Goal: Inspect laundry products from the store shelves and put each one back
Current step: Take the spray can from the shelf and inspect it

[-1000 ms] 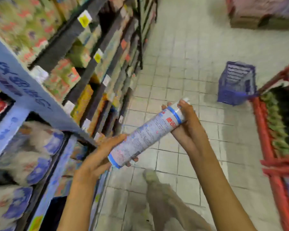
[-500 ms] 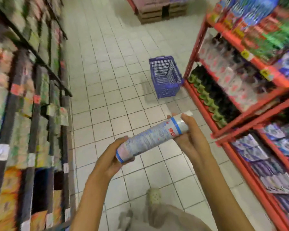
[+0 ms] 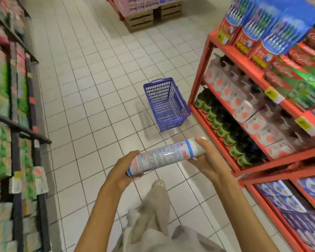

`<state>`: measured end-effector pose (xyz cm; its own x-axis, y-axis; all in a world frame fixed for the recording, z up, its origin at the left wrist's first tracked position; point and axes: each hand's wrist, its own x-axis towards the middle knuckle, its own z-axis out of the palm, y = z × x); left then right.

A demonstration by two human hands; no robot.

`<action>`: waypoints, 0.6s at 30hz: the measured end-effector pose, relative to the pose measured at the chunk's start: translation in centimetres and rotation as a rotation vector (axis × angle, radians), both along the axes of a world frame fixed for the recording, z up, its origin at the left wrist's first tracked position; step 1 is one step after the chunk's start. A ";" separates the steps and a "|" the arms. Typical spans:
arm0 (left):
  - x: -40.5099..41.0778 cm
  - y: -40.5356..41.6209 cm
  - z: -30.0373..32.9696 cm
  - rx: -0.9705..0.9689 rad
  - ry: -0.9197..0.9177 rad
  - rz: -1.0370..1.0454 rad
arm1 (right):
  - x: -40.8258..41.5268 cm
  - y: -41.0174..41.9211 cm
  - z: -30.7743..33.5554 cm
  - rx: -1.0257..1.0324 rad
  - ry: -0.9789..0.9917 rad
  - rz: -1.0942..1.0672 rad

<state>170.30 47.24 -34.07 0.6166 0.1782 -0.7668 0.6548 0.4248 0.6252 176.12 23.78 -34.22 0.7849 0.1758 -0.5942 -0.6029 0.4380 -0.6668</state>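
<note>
Here the tiled floor (image 3: pixel 91 91) runs between a dark shelf (image 3: pixel 16 128) of blurred packets on the left and a red shelf (image 3: pixel 247 64) of bottles and toothpaste boxes on the right. A blue basket (image 3: pixel 166 104) stands on the floor just beside the red shelf. Nearer, a white can (image 3: pixel 165 157) lies almost level in mid-air, held at both ends: the left hand (image 3: pixel 123 170) cups its base, the right hand (image 3: pixel 205 159) wraps its cap end. Each grip is closed on the can.
</note>
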 end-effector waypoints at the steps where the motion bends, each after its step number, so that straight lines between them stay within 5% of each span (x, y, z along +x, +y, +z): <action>1: 3.2 0.5 0.0 0.017 0.000 -0.036 | 2.4 0.0 -0.4 -0.013 0.024 -0.012; 10: 29.6 2.1 -4.9 0.010 0.072 -0.309 | 25.1 1.1 -5.5 -0.129 0.285 -0.233; 18: 50.5 2.7 -17.3 0.195 0.083 -0.464 | 43.2 2.6 -17.5 -0.234 0.432 -0.207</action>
